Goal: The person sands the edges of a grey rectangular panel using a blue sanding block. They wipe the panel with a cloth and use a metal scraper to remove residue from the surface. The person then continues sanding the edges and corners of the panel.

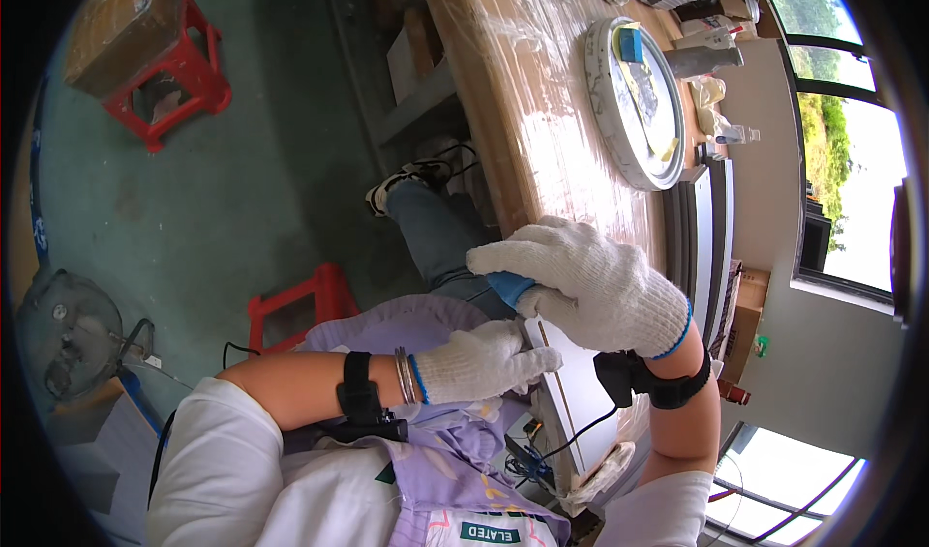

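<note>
Both my hands wear white knitted gloves with blue cuffs. In my right hand [590,281] is a soft-looking blue piece [510,287], pinched between thumb and fingers; its exact kind I cannot make out. This hand is raised over the far end of a white flat panel [573,383] with a thin brown line along it. My left hand [484,361] grips the panel's near edge, and some of its fingers are hidden behind the edge. A purple apron [440,470] covers my lap beside the panel.
On the film-wrapped table [518,92] stands a round tin lid [597,88] with a blue block [630,46]. Stacked grey-white panels [699,228] lie by the wall. Red stools [184,78] and a fan [68,329] are on the left. A cable [585,431] hangs near the panel.
</note>
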A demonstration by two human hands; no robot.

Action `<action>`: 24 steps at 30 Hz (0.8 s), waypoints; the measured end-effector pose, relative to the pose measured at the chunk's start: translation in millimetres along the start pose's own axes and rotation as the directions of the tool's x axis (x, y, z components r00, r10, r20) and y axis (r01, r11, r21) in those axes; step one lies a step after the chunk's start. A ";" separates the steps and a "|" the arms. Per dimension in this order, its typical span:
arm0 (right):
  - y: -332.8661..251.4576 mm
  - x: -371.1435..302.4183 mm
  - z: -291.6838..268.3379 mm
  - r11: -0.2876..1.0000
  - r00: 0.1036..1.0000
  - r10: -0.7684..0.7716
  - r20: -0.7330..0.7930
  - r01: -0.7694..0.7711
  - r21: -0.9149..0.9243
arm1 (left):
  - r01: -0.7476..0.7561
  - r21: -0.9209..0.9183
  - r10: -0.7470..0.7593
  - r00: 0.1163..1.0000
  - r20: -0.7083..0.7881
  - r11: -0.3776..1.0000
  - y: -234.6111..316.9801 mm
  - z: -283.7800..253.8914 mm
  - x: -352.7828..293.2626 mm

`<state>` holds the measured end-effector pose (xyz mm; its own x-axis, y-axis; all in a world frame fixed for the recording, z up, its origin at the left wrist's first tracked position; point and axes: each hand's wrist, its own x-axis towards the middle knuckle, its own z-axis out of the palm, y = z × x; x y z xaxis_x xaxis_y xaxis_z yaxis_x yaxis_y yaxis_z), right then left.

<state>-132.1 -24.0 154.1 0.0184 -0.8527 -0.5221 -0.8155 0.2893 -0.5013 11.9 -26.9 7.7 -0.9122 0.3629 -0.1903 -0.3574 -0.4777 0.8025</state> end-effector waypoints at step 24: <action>52.6 -58.5 -12.4 0.745 0.615 0.621 -0.486 -0.270 0.609 | 0.221 -0.112 -0.213 0.974 0.083 0.969 15.2 -2.3 -0.3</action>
<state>-183.2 35.7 166.8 -0.7760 -0.5564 -0.2970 -0.2602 0.7114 -0.6529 6.3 -36.1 18.6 -0.7955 0.5215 -0.3086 -0.5703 -0.4721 0.6722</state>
